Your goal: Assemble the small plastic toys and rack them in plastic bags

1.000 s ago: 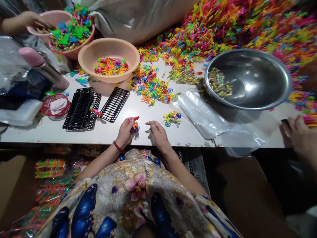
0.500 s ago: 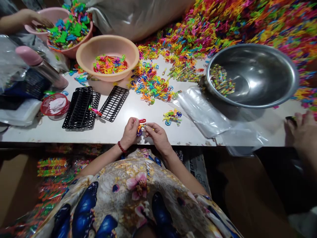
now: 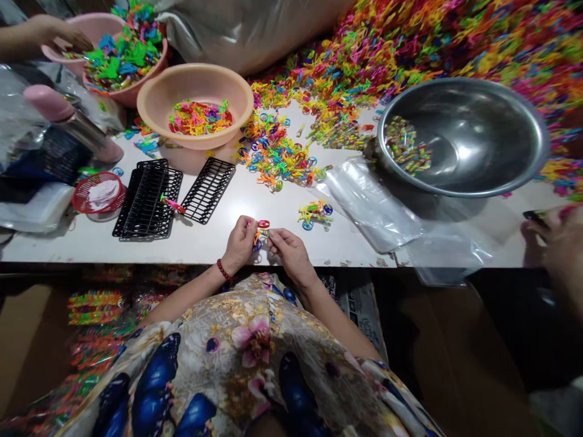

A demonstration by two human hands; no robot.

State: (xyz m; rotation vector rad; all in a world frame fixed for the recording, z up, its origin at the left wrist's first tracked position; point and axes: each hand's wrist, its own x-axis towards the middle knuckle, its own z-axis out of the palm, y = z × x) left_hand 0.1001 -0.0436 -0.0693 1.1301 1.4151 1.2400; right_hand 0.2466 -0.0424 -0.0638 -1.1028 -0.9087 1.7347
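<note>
My left hand (image 3: 240,244), with a red bead bracelet at its wrist, is closed on small plastic pieces near the table's front edge. A red ring piece (image 3: 263,224) and an orange and blue piece (image 3: 257,238) stick out from its fingertips. My right hand (image 3: 291,254) pinches the end of a small multicoloured stick (image 3: 265,233) that meets these pieces. To the right lies a small group of yellow and blue pieces (image 3: 314,214). Black plastic grids (image 3: 148,200) lie to the left, a pink and green piece (image 3: 172,203) on them.
A peach basin (image 3: 195,73), a steel bowl (image 3: 496,133), clear bags (image 3: 373,209), a red basket (image 3: 98,194) and a pink-topped flask (image 3: 73,121) stand or lie around. Colourful pieces (image 3: 291,152) are heaped behind. Other people's hands show at far left (image 3: 59,33) and far right (image 3: 560,243).
The multicoloured stick between my hands now shows more clearly against the orange piece, and the red ring has turned slightly. The person's hand at far right has shifted.
</note>
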